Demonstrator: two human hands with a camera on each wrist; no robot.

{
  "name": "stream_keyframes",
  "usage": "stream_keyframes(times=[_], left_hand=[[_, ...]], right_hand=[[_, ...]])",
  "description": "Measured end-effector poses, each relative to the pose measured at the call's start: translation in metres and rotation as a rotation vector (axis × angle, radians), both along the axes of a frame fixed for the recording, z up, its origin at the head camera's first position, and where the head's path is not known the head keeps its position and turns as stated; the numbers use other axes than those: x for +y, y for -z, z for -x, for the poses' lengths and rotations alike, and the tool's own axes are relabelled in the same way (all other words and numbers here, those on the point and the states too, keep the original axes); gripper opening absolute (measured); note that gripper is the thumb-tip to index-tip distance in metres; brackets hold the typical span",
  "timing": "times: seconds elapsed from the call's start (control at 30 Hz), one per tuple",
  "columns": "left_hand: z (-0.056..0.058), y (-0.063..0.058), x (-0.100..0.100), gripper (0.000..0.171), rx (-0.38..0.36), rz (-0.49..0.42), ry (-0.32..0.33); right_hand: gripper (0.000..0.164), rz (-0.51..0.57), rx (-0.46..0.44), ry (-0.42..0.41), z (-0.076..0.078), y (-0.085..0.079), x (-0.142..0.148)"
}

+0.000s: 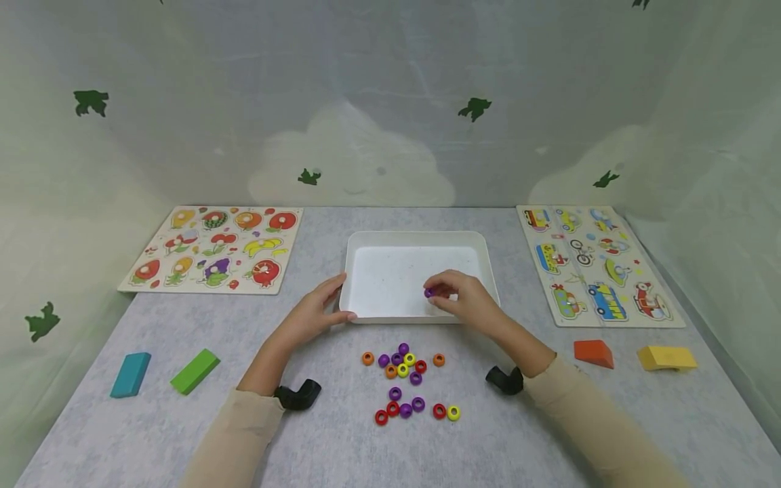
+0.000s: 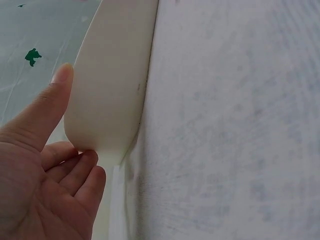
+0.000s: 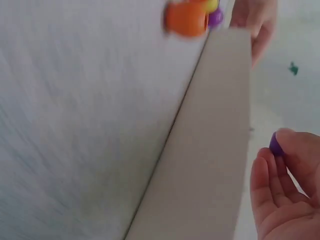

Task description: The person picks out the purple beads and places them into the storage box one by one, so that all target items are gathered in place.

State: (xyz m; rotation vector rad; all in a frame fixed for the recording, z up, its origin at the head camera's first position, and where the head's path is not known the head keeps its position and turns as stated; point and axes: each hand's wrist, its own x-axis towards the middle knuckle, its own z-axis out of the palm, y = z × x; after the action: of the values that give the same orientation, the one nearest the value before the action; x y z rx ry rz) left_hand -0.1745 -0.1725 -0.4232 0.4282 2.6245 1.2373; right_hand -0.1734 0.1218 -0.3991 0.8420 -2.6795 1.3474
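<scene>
A white tray (image 1: 421, 320) lies on the table in front of the person. The left hand (image 1: 314, 312) holds its near left corner, thumb at the front wall and fingers along the left side. In the left wrist view, the thumb tip reaches the tray's rim and the fingers bend against the corner. Over the tray's right part, the right hand (image 1: 466, 299) pinches a purple bead (image 1: 428, 293) between thumb and fingertips; the right wrist view also shows this purple bead (image 3: 275, 145). Inside the tray, only the pale floor shows.
Loose purple, red, orange and yellow beads (image 1: 415, 378) lie in front of the tray. A fruit puzzle board (image 1: 201, 279) lies back left, a vehicle puzzle board (image 1: 586, 278) back right. Blue (image 1: 131, 374) and green blocks (image 1: 195, 371) sit left, red (image 1: 593, 353) and yellow blocks (image 1: 667, 357) right.
</scene>
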Motion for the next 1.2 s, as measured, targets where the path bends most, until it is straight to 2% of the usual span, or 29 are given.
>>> stream_keyframes(times=[0.13, 0.27, 0.5, 0.6, 0.7, 0.83, 0.93, 1.03, 1.2], left_hand=[[0.000, 0.000, 0.000, 0.088, 0.005, -0.007, 0.004], [0.000, 0.001, 0.000, 0.088, 0.008, -0.023, 0.010], [0.000, 0.003, -0.001, 0.088, 0.007, -0.032, 0.014], [-0.003, -0.003, 0.000, 0.087, 0.001, -0.029, 0.014], [-0.009, -0.015, 0.004, 0.082, -0.002, -0.038, 0.013], [-0.014, -0.024, 0.007, 0.080, -0.005, -0.059, 0.011], [-0.010, -0.016, 0.004, 0.082, -0.007, -0.048, 0.012], [-0.003, -0.004, 0.000, 0.086, 0.001, -0.041, 0.017], [0.001, 0.004, -0.002, 0.088, 0.024, -0.053, 0.018]], right_hand=[[0.021, -0.029, -0.065, 0.058, 0.026, 0.008, -0.001], [0.020, -0.110, -0.155, 0.096, 0.041, 0.018, -0.004], [0.016, -0.234, -0.168, 0.083, 0.047, 0.027, -0.008], [0.019, -0.237, -0.178, 0.082, 0.046, 0.026, -0.009], [0.025, -0.217, -0.161, 0.071, 0.040, 0.021, -0.010], [0.030, -0.144, -0.073, 0.027, 0.025, 0.009, -0.011], [0.031, -0.071, -0.007, -0.032, 0.009, 0.002, -0.013], [0.032, -0.016, 0.002, -0.143, -0.008, -0.001, -0.016], [0.030, -0.052, -0.134, -0.311, -0.028, 0.006, -0.019]])
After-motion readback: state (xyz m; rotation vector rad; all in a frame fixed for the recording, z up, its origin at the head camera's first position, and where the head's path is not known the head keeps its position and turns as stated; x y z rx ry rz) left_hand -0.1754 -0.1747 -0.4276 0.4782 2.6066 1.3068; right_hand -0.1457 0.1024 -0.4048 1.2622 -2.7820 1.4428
